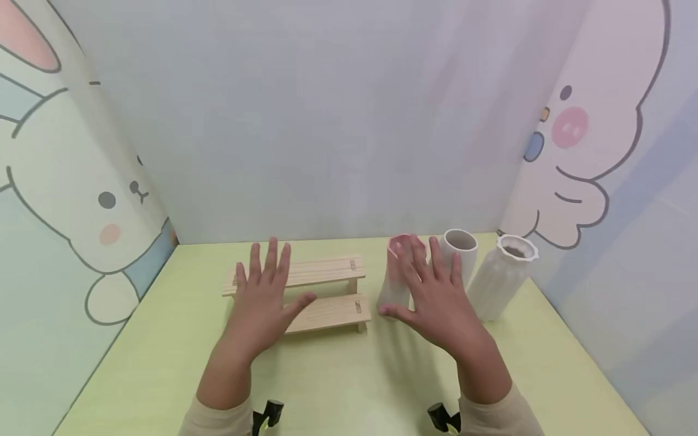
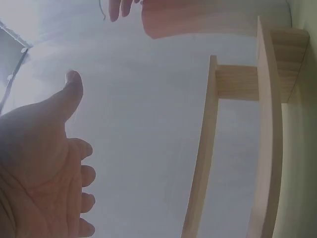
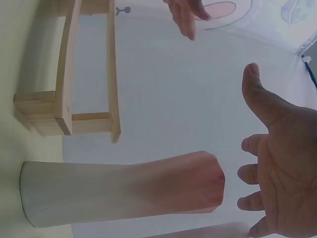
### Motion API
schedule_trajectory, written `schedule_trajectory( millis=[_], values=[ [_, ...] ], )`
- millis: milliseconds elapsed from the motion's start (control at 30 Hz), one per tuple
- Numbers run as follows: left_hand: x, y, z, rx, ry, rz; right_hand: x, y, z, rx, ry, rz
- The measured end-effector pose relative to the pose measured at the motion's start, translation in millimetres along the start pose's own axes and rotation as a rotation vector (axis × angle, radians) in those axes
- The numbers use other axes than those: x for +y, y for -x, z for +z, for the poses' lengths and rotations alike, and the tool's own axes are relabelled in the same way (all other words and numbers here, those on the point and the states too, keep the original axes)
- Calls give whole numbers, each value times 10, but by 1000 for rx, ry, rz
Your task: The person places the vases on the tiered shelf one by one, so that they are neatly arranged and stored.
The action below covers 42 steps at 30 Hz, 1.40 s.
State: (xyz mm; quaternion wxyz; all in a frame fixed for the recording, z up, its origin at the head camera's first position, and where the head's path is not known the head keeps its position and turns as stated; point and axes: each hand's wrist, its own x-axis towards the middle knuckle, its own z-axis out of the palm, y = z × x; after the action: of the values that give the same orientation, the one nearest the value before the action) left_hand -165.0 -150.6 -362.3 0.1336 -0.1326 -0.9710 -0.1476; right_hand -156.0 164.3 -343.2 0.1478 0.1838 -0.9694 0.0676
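Observation:
My left hand (image 1: 259, 312) hovers with fingers spread in front of a two-tier wooden stand (image 1: 327, 312), covering its left part in the head view. Its palm and thumb show empty in the left wrist view. Over on the right, my right hand (image 1: 438, 306) is spread the same way and holds nothing. Behind it stands a vase (image 1: 394, 290), pink at the top and white below, partly hidden by the fingers. The right wrist view shows this pink-and-white vase (image 3: 119, 191) upright on the table, apart from the fingertips.
A smooth white vase (image 1: 460, 248) and a ribbed white vase (image 1: 498, 281) with a scalloped rim stand at the right. The yellow-green table (image 1: 338, 381) meets a pale back wall (image 1: 338, 151). Side walls carry cartoon animals.

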Motion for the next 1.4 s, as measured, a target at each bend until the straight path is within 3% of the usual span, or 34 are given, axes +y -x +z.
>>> schedule_trajectory(
  millis=[200,400,467,633,800,1067,1400],
  values=[
    [-479,77,-152,-7,143,-79,-52,-65,12,-16,-16,-11],
    [-960,291,-289,-65,524,-182,-86,-102,-21,-3,-27,-8],
    [-1083,379,-291,-86,612,-231,-91,-107,-46,5,-31,-8],
    [-1333,544,-273,-180,688,-384,-82,-96,-125,23,-33,-13],
    [-1520,544,-159,-302,747,-461,-32,-33,-226,51,-30,-8],
    [-1697,473,12,-431,889,-451,133,77,-430,106,-59,24],
    [-1751,441,150,-526,993,-474,678,216,-579,245,-226,121]
  ],
)
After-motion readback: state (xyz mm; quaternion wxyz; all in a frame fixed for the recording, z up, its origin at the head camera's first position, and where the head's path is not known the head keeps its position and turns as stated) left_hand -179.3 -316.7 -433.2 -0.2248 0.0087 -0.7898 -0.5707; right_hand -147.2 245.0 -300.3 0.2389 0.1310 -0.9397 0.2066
